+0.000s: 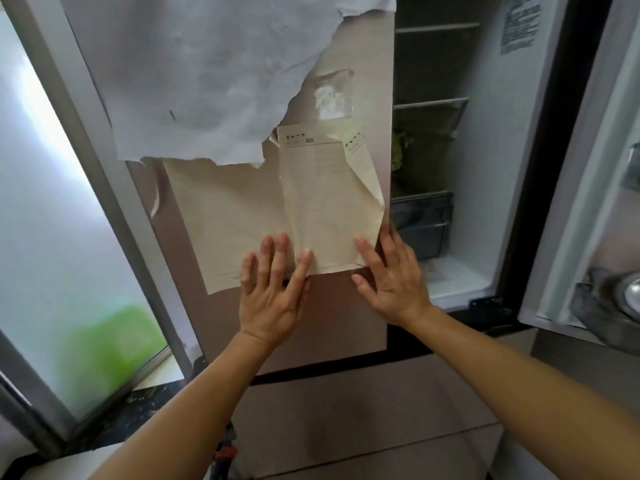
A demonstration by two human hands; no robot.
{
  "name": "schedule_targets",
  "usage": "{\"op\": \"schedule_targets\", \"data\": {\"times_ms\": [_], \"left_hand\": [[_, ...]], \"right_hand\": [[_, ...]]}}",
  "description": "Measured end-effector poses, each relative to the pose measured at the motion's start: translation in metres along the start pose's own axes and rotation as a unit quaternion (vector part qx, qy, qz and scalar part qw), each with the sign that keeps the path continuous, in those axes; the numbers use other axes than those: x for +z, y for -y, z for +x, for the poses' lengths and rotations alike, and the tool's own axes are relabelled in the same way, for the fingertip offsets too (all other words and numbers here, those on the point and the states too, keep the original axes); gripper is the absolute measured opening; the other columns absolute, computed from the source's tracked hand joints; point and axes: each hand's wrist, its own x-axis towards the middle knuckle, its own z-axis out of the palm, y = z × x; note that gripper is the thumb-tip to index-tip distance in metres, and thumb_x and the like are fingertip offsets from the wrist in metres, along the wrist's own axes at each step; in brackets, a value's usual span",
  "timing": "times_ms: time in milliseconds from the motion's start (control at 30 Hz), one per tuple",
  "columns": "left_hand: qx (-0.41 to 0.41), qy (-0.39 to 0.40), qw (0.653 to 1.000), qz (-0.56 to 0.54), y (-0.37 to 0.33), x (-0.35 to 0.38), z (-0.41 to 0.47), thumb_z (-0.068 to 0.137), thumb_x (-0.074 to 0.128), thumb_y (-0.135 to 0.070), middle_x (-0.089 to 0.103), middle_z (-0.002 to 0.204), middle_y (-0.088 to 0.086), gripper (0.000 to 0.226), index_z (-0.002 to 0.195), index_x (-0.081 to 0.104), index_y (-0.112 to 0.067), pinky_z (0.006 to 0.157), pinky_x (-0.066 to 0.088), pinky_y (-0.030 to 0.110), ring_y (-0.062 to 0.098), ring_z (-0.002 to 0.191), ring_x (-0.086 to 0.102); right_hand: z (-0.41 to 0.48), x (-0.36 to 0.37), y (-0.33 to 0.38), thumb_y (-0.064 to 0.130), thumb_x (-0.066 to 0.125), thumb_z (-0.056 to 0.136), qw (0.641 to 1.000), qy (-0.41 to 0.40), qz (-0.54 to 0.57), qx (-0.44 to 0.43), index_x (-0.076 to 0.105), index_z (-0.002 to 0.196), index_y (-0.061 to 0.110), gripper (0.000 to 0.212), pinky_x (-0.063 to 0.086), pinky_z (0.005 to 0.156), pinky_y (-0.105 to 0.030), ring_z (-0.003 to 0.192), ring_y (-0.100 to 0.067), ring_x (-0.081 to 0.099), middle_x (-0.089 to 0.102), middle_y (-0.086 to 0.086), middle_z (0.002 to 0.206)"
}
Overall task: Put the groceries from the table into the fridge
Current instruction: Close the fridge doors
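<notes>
Beige-pink metal fridge (346, 327): left door closed, right door (588, 150) swung open.

Head view. Green leafy groceries (401, 150) sit on an inner shelf above the clear plastic drawer (422, 220), up and to the right of both hands.

Left hand (273, 292): fingers straight and spread, flat on the yellowed paper sheet (235, 216) stuck to the closed door.

Right hand (393, 275): fingers straight, on that sheet's lower right corner at the door edge.

Neither hand holds anything. Torn white film (207, 81) hangs above the sheet.

fridge door (595, 150) cut off right, paper (322, 202) print unreadable
</notes>
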Motion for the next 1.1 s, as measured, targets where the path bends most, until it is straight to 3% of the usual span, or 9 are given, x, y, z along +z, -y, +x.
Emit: {"op": "schedule_targets", "data": {"times_ms": [233, 333, 433, 600, 667, 767, 867, 967, 1100], "left_hand": [[-0.018, 0.037, 0.999, -0.023, -0.004, -0.008, 0.0, 0.095, 0.048, -0.032, 0.001, 0.16, 0.016, 0.053, 0.145, 0.039, -0.018, 0.115, 0.014, 0.053, 0.034, 0.147, 0.005], [-0.051, 0.06, 0.996, -0.051, -0.021, -0.023, 0.002, 0.09, 0.05, -0.023, 0.023, 0.153, 0.026, 0.049, 0.137, 0.05, -0.012, 0.114, 0.019, 0.057, 0.04, 0.144, 0.014], [-0.072, 0.079, 0.987, -0.121, -0.057, -0.042, -0.008, 0.084, 0.051, -0.02, 0.038, 0.141, 0.029, 0.044, 0.126, 0.055, -0.008, 0.112, 0.026, 0.054, 0.043, 0.137, 0.028], [-0.003, 0.104, 0.953, -0.283, -0.151, -0.064, -0.003, 0.081, 0.05, -0.02, 0.052, 0.126, 0.022, 0.035, 0.114, 0.056, -0.01, 0.097, 0.043, 0.05, 0.037, 0.12, 0.044], [0.023, 0.105, 0.93, -0.351, -0.193, -0.07, 0.021, 0.081, 0.053, -0.018, 0.056, 0.119, 0.018, 0.031, 0.11, 0.059, -0.009, 0.092, 0.046, 0.045, 0.032, 0.113, 0.048], [0.068, 0.093, 0.905, -0.408, -0.259, -0.084, 0.06, 0.079, 0.058, -0.015, 0.058, 0.116, 0.015, 0.031, 0.109, 0.062, -0.008, 0.093, 0.042, 0.038, 0.028, 0.111, 0.051], [0.109, 0.075, 0.897, -0.422, -0.326, -0.099, 0.096, 0.078, 0.059, -0.016, 0.058, 0.118, 0.018, 0.033, 0.109, 0.062, -0.007, 0.094, 0.044, 0.04, 0.031, 0.111, 0.052], [0.111, 0.09, 0.899, -0.414, -0.381, -0.109, 0.129, 0.079, 0.056, -0.027, 0.056, 0.126, 0.019, 0.045, 0.12, 0.057, -0.01, 0.102, 0.042, 0.044, 0.034, 0.118, 0.05], [0.116, 0.177, 0.922, -0.324, -0.438, -0.101, 0.158, 0.083, 0.055, -0.041, 0.046, 0.139, 0.016, 0.06, 0.138, 0.042, -0.021, 0.111, 0.029, 0.05, 0.035, 0.129, 0.042]], "right_hand": [[0.002, -0.016, 0.006, 0.05, 0.04, 0.093, 0.997, 0.074, -0.016, 0.032, 0.025, 0.146, 0.024, 0.062, 0.043, 0.096, -0.051, 0.139, -0.033, 0.024, 0.013, -0.012, 0.155], [-0.005, -0.04, 0.003, 0.049, 0.04, 0.093, 0.992, 0.12, -0.024, 0.035, 0.026, 0.147, 0.023, 0.062, 0.044, 0.096, -0.048, 0.139, -0.03, 0.027, 0.016, -0.008, 0.157], [-0.029, -0.079, -0.012, 0.048, 0.04, 0.094, 0.986, 0.13, -0.005, 0.105, 0.032, 0.146, 0.023, 0.058, 0.045, 0.098, -0.045, 0.134, -0.026, 0.039, 0.032, -0.007, 0.153], [-0.076, -0.176, -0.05, 0.044, 0.043, 0.094, 0.977, 0.066, -0.014, 0.204, 0.055, 0.13, 0.017, 0.047, 0.051, 0.083, -0.031, 0.107, -0.014, 0.057, 0.061, -0.002, 0.123], [-0.09, -0.217, -0.066, 0.043, 0.046, 0.093, 0.972, 0.04, -0.034, 0.227, 0.06, 0.123, 0.016, 0.043, 0.05, 0.077, -0.026, 0.095, -0.01, 0.06, 0.065, -0.001, 0.115], [-0.109, -0.28, -0.095, 0.039, 0.048, 0.092, 0.966, 0.002, -0.072, 0.249, 0.064, 0.115, 0.017, 0.036, 0.051, 0.074, -0.028, 0.09, -0.008, 0.059, 0.067, 0.001, 0.106], [-0.123, -0.335, -0.129, 0.036, 0.05, 0.091, 0.947, -0.056, -0.093, 0.303, 0.064, 0.113, 0.018, 0.032, 0.044, 0.071, -0.023, 0.084, -0.002, 0.054, 0.065, 0.006, 0.102], [-0.128, -0.372, -0.172, 0.036, 0.051, 0.092, 0.899, -0.115, -0.074, 0.416, 0.061, 0.116, 0.02, 0.03, 0.044, 0.077, -0.027, 0.087, -0.005, 0.057, 0.065, 0.007, 0.103], [-0.134, -0.389, -0.235, 0.034, 0.048, 0.098, 0.86, -0.076, -0.027, 0.503, 0.056, 0.125, 0.013, 0.035, 0.044, 0.089, -0.033, 0.102, -0.022, 0.06, 0.064, -0.008, 0.115]]}}
